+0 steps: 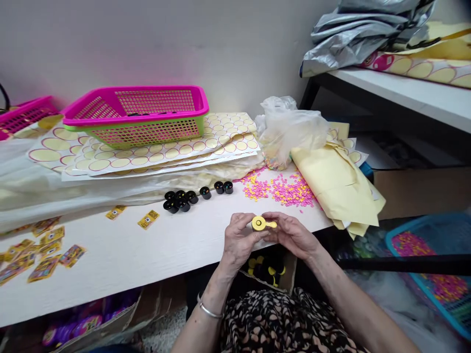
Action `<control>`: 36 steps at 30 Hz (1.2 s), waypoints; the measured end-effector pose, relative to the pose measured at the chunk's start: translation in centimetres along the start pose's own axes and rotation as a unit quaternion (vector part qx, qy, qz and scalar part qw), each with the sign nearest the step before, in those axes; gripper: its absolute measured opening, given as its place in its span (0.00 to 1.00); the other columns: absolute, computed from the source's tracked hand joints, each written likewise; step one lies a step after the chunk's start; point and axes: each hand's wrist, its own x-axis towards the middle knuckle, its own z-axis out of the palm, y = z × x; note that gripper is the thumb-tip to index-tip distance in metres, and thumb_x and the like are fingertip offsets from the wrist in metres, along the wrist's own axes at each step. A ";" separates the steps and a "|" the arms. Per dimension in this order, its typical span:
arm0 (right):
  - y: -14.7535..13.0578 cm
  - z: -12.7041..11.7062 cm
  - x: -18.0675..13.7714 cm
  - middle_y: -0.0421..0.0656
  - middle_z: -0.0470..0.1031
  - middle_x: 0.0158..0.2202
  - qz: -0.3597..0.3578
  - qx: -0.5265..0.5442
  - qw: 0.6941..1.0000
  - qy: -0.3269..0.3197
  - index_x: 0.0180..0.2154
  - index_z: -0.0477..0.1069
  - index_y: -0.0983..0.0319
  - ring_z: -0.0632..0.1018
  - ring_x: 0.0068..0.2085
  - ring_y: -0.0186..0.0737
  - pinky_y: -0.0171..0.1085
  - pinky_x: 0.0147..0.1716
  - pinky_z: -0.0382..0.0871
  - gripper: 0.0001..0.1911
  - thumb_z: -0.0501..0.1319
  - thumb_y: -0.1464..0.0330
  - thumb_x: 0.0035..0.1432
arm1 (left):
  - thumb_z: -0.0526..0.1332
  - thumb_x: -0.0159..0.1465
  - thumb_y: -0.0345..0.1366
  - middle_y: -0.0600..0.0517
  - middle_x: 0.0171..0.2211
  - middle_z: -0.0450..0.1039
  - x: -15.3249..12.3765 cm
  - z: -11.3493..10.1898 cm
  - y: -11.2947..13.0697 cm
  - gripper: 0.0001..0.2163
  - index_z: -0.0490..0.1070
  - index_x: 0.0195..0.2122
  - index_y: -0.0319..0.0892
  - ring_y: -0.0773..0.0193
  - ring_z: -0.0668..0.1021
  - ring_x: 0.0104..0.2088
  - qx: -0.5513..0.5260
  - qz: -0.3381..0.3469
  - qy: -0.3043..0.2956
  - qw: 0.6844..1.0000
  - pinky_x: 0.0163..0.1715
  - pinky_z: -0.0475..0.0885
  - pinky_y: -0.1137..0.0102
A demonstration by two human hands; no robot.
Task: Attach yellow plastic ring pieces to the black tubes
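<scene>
Between thumb and fingers, my left hand (238,241) grips a small yellow round cap (258,223) with a ring in its middle and a tab pointing right. The fingers of my right hand (294,236) are curled round the tab side, closed against the piece; its underside is hidden. Just below, a cardboard box (290,274) holds black and yellow pieces like it. On the table beyond my hands stand several small black cups (183,204) with coloured bits inside. Pink and yellow beads (287,190) lie scattered behind my right hand.
A pink and green basket (147,128) rests on sticker sheets (235,142) at the back. Small printed packets (51,250) lie left. A plastic bag (294,130) and yellow paper (336,181) are right. Below are a blue basket (392,235) and purple items (73,331).
</scene>
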 end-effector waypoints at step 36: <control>-0.7 -3.3 -10.4 0.38 0.72 0.34 0.037 -0.134 0.989 -0.043 0.40 0.72 0.62 0.73 0.35 0.34 0.29 0.32 0.66 0.33 0.73 0.77 0.24 | 0.59 0.58 0.36 0.48 0.34 0.76 -6.4 6.3 3.8 0.06 0.73 0.34 0.43 0.56 0.72 0.43 0.171 0.245 -0.249 0.921 0.50 0.62 0.57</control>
